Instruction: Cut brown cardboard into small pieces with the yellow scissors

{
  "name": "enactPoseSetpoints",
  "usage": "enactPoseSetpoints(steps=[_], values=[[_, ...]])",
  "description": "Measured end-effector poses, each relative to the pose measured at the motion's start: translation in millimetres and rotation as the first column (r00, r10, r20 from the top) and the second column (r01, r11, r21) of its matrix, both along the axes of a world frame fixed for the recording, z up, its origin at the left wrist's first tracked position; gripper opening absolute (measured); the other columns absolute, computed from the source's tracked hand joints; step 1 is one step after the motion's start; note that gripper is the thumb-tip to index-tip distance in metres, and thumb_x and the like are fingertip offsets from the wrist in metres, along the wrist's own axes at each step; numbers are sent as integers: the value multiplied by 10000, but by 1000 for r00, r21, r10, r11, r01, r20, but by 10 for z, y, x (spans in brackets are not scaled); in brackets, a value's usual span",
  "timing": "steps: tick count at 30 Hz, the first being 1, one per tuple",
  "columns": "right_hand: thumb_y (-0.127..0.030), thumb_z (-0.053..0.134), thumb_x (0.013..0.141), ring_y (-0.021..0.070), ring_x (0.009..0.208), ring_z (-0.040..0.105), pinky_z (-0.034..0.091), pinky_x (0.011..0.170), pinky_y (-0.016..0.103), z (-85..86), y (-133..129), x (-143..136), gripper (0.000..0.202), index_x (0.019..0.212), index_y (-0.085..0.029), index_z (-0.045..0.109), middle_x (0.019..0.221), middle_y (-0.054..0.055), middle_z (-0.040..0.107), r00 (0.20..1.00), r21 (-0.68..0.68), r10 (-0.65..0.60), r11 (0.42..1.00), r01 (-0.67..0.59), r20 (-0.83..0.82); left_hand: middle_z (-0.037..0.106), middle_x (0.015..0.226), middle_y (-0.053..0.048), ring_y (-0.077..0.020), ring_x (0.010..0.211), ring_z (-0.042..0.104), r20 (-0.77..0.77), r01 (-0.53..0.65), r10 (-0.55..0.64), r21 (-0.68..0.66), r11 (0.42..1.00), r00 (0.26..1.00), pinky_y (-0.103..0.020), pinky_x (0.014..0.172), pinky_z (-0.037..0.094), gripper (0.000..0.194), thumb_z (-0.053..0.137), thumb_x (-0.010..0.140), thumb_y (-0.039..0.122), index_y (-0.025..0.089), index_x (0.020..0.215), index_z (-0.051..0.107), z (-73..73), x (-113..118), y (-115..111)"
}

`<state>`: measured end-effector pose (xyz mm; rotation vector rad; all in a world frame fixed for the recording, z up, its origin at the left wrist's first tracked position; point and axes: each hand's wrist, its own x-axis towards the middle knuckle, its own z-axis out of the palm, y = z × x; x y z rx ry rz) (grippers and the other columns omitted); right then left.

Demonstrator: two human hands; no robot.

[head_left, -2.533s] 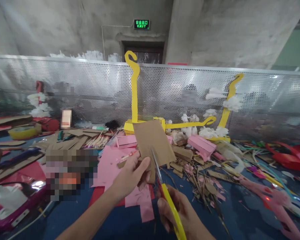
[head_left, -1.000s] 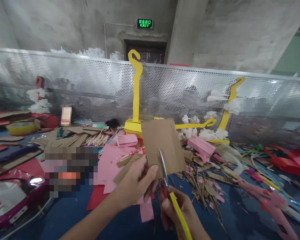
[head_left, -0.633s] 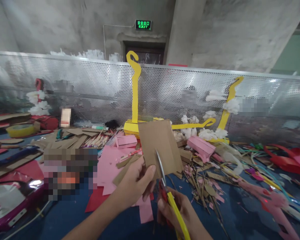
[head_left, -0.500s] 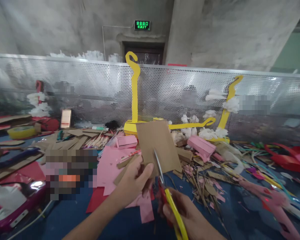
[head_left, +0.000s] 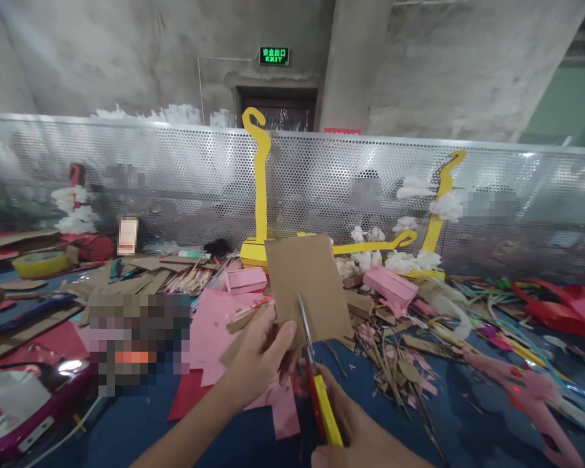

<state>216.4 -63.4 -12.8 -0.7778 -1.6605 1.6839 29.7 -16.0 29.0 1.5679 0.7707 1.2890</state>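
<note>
A flat piece of brown cardboard (head_left: pixel 316 279) is pinched at its lower left corner by my left hand (head_left: pixel 268 344), thumb in front. My right hand (head_left: pixel 346 409) is wrapped round the handles of scissors (head_left: pixel 316 383) with red and yellow grips. One blade lies over the front face of the cardboard, pointing up; the other is hidden behind it. Pink paper sheets (head_left: pixel 209 325) lie beneath and left of my left hand, with a red sheet (head_left: pixel 190 393) under them.
Yellow hooked stands (head_left: pixel 260 188) rise at the back before a perforated metal panel (head_left: pixel 175 169). Cardboard scraps (head_left: pixel 394 364), pink folded boxes (head_left: pixel 390 286) and a pink glue gun (head_left: pixel 526 383) lie to the right. Yellow tape (head_left: pixel 41 263) and a purple device (head_left: pixel 39 416) are on the left.
The scissor handles have drawn closer together, and the lower yellow part has swung left as my right hand closes. The cardboard stays nearly where it was in my left hand.
</note>
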Motion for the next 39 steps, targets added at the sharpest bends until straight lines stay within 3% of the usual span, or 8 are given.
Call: enactPoseSetpoints(steps=[9,14,21,25,28,32,35,39], values=[[-387,777,602,327,1214,551,391,1067,417,282,-31,-233,720,1249,-195,525,1237,115,616,993,136,-97,985,106,-71,423,448,123,-52,301,366,-49,11,-10,27,1000,999,-158,345,320,258,427,996,442,204,899,450,-2,-14,-23],[-238,723,566,306,1153,580,415,1024,395,255,-31,-206,728,1254,-201,490,1204,97,628,991,140,-115,982,124,-65,434,444,117,-55,301,378,-50,22,-21,13,1000,999,-151,338,325,252,431,991,435,198,911,464,30,-19,-46],[-86,567,509,269,1090,605,492,901,333,182,-31,-165,812,1305,-224,489,1136,51,663,974,135,-195,975,179,115,431,442,115,-51,314,367,-38,22,-21,35,999,999,-156,365,326,226,437,993,396,198,885,456,26,-20,-49],[-146,655,556,290,1178,575,449,1014,388,134,-11,-130,820,1353,-228,479,1245,71,629,987,114,-151,983,145,45,454,449,108,-49,315,376,-31,6,-5,22,1000,999,-154,364,326,236,441,990,404,196,882,459,15,-24,-38],[-415,773,660,307,1294,505,357,1115,432,110,-17,-92,844,1414,-227,444,1367,107,558,996,63,-79,995,81,-31,446,452,112,-55,307,386,-17,-4,4,-6,1000,1000,-153,344,320,240,447,981,419,191,908,467,18,-28,-9],[-688,767,647,326,1407,389,295,1157,455,82,-40,-102,1103,1527,-228,288,1491,149,446,998,13,-63,998,63,-13,472,520,92,-73,355,444,12,-35,35,-3,999,999,-170,352,347,228,474,965,416,197,904,475,7,-29,29],[-667,795,630,345,1466,283,232,1189,470,53,-25,-121,1189,1560,-196,223,1562,168,347,997,84,-77,994,76,8,544,591,51,-102,426,522,-27,-88,89,21,996,996,-203,402,408,215,472,966,404,199,907,498,-28,-21,24],[-435,874,620,353,1466,282,245,1191,461,-1,6,-86,1151,1557,-197,249,1597,156,298,993,122,-61,991,49,100,555,617,36,-104,452,516,-86,-134,141,74,988,986,-219,439,426,222,459,975,390,201,873,518,-70,-2,-15]])
